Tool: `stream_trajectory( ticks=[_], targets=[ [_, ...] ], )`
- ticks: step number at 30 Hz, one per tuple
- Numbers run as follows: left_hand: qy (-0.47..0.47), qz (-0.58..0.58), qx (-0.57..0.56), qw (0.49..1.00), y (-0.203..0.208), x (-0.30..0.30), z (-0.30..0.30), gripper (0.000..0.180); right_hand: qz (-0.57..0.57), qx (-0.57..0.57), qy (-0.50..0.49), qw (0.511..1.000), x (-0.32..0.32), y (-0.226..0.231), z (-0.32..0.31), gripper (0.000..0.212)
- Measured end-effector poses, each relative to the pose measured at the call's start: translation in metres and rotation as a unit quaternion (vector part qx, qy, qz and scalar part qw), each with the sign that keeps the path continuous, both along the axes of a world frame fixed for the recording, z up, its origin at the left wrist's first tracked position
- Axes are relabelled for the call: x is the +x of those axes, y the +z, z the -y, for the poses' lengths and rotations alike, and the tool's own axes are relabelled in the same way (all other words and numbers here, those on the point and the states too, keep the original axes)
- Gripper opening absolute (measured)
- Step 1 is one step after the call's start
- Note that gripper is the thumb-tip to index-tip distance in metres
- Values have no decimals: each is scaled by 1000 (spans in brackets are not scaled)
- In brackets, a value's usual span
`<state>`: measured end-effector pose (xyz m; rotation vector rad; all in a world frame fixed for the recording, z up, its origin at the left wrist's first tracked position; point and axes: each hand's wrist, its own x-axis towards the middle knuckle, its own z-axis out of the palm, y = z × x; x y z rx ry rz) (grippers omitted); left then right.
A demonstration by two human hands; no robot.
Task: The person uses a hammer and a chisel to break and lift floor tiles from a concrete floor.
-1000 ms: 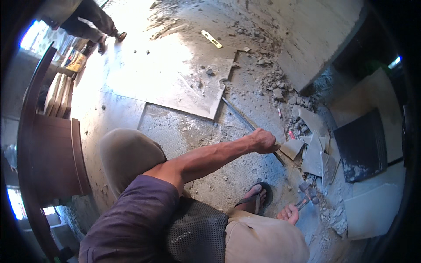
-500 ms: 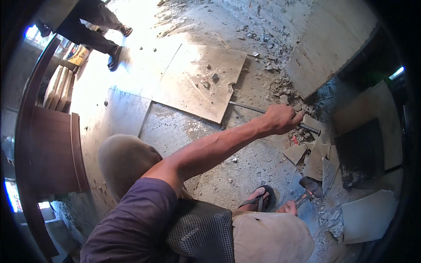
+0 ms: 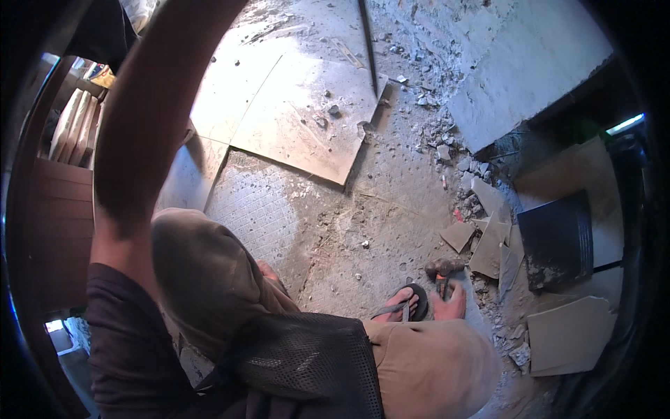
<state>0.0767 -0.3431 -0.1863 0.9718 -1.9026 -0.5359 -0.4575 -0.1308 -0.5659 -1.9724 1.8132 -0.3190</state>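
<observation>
My left forearm (image 3: pixel 157 112) is raised and runs out past the top edge, so my left hand is out of view. A dark metal rod, apparently a chisel bar (image 3: pixel 368 49), comes down from the top edge with its lower end by the corner of a large beige floor tile (image 3: pixel 300 119); what holds its upper end is hidden. Beside my sandalled foot (image 3: pixel 401 304), my right hand (image 3: pixel 450 305) grips a hammer (image 3: pixel 444 267) low over the floor, close to its head. My right knee partly covers that wrist.
Broken tile pieces (image 3: pixel 492 244) and rubble (image 3: pixel 447 150) lie along the right. A leaning slab (image 3: pixel 527 77), a dark panel (image 3: pixel 558 241) and a cut tile piece (image 3: pixel 572 335) stand there too. Brown wooden furniture (image 3: pixel 63 230) and stacked tiles (image 3: pixel 73 126) are at left.
My left arm has swung up and left out of view; the bar has gone from lying low to steeply upright. The hammer has shifted left. The other person's legs have mostly left view.
</observation>
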Motion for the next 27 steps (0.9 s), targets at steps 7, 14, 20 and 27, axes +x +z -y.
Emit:
stream_trajectory(
  ticks=[7, 14, 20, 27],
  targets=[
    [41, -443, 76, 892, -14, -20, -160, 45, 346, 209, 126, 906, 198, -26, 138, 65],
    [-61, -372, 164, 912, -2, 10, -205, 37, 441, 356, 8, 824, 345, -95, 164, 55],
    [-1, -320, 111, 941, -13, 32, -240, 34, 464, 287, 11, 838, 377, -43, 154, 49],
    [34, -372, 131, 918, 3, 28, -244, 35, 440, 260, 111, 852, 411, 107, 178, 35]
  ],
)
